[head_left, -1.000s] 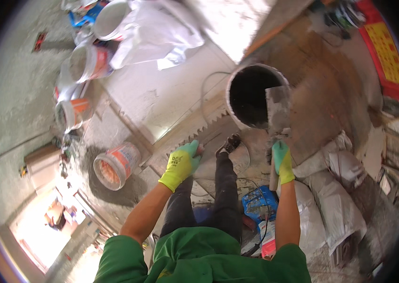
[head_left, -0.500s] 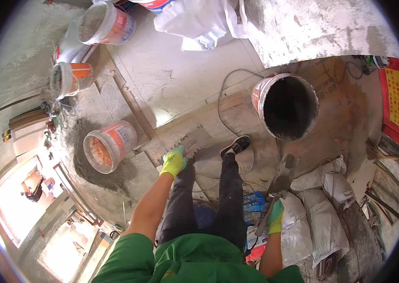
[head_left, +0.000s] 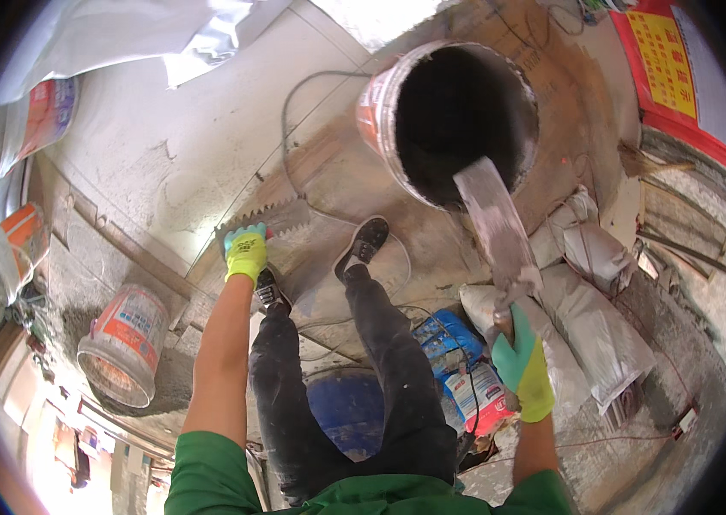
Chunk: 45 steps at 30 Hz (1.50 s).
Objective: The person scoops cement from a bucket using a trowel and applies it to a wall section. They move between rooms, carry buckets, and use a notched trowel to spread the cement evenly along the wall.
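Note:
My left hand [head_left: 246, 253], in a yellow and mint glove, is closed on the handle of a notched trowel [head_left: 287, 220], its toothed edge pointing away from me. My right hand [head_left: 526, 369], gloved alike, grips the handle of a flat-bladed trowel [head_left: 496, 223]. That long blade is smeared with grey and points away from me. Its tip overlaps the near rim of a large white and orange bucket [head_left: 380, 107]; whether it touches cannot be told. Inside the bucket is dark material [head_left: 449, 112], mostly in shadow.
Pale sacks [head_left: 586, 339] lie right of my legs, beside blue and red packages [head_left: 479, 395]. A grey cable [head_left: 285, 142] curls across the floor. Another bucket [head_left: 129, 330] stands at the left, with more beyond it. A blue drum [head_left: 346, 412] shows between my legs.
The view has shifted and drawn nearer the large bucket. My right hand has raised the flat trowel from beside the sacks up to the bucket's rim. My left hand still holds the notched trowel.

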Tool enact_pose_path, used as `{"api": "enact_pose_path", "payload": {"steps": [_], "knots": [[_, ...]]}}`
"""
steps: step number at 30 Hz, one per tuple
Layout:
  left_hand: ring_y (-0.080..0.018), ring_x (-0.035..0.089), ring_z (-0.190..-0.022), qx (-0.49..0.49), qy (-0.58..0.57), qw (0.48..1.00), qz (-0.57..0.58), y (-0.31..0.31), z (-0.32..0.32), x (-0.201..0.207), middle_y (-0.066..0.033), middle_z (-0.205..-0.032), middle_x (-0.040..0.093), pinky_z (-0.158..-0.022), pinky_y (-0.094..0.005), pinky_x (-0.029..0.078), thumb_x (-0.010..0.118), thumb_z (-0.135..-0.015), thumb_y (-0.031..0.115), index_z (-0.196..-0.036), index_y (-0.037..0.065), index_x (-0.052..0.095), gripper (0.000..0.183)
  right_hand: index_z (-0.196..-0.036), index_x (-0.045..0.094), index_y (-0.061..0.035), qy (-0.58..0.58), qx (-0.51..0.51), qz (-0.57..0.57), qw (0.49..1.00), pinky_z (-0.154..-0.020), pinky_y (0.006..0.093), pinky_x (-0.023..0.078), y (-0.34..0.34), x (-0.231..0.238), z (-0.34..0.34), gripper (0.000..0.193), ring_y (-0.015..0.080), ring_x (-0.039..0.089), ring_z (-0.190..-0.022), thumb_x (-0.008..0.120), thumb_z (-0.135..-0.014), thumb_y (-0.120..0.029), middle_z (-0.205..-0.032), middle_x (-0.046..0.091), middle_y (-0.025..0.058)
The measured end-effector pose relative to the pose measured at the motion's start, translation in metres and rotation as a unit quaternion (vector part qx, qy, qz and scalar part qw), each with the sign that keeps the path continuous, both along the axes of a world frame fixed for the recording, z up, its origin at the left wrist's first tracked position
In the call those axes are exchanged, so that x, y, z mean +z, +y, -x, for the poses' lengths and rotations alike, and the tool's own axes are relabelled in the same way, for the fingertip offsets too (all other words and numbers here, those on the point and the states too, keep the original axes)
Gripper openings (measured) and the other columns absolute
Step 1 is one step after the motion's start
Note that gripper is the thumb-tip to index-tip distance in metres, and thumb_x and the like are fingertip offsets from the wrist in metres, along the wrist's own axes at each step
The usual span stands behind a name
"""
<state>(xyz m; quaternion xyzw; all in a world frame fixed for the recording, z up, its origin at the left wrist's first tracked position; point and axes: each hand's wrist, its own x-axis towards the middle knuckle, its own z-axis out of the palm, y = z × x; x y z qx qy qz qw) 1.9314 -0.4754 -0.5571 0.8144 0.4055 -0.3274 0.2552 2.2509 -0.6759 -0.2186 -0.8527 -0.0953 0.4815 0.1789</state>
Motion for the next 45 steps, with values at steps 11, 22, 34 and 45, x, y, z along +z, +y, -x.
{"api": "enact_pose_path", "payload": {"steps": [11, 22, 34, 45], "knots": [[-0.0341, 0.063, -0.093, 0.313, -0.140, 0.932, 0.116, -0.003, 0.003, 0.027, -0.0187, -0.096, 0.067, -0.084, -0.0396, 0.048, 0.050, -0.085, 0.027, -0.106, 0.006, 0.065, 0.033, -0.090, 0.055, -0.0009, -0.165, 0.557, 0.061, 0.812, -0.062, 0.0462, 0.051, 0.038, -0.039, -0.077, 0.016, 0.0382, 0.064, -0.069, 0.055, -0.080, -0.013, -0.073, 0.063, 0.0219], [-0.0166, 0.057, -0.100, 0.623, -0.258, 0.611, 0.414, 0.062, -0.196, 0.031, -0.0036, -0.110, 0.063, -0.088, -0.0361, 0.044, 0.044, -0.090, 0.063, -0.124, 0.009, 0.056, 0.065, -0.096, 0.059, -0.0006, 0.004, 0.109, -0.154, 0.982, -0.060, 0.0318, 0.043, 0.042, -0.077, -0.153, 0.023, 0.0116, 0.051, -0.069, 0.050, -0.091, -0.021, -0.078, 0.057, 0.0023], [-0.0216, 0.058, -0.091, 0.623, -0.366, 0.520, 0.456, 0.128, -0.258, 0.057, -0.0057, -0.102, 0.064, -0.082, -0.0389, 0.046, 0.046, -0.093, 0.055, -0.108, 0.010, 0.059, 0.049, -0.108, 0.060, 0.0023, 0.036, -0.311, -0.042, 0.949, -0.065, 0.0264, 0.045, -0.177, -0.118, 0.034, 0.027, 0.0110, 0.054, -0.077, 0.047, -0.096, -0.018, -0.085, 0.061, 0.0048], [-0.0246, 0.055, -0.094, 0.634, -0.285, 0.596, 0.401, 0.145, -0.263, 0.077, -0.0081, -0.095, 0.061, -0.091, -0.0420, 0.043, 0.052, -0.093, 0.042, -0.101, 0.010, 0.059, 0.034, -0.099, 0.060, -0.0020, 0.292, -0.555, 0.077, 0.775, -0.052, 0.0386, 0.047, -0.246, -0.254, 0.157, 0.037, 0.0278, 0.060, -0.059, 0.060, -0.087, -0.037, -0.078, 0.063, 0.0134]]}}
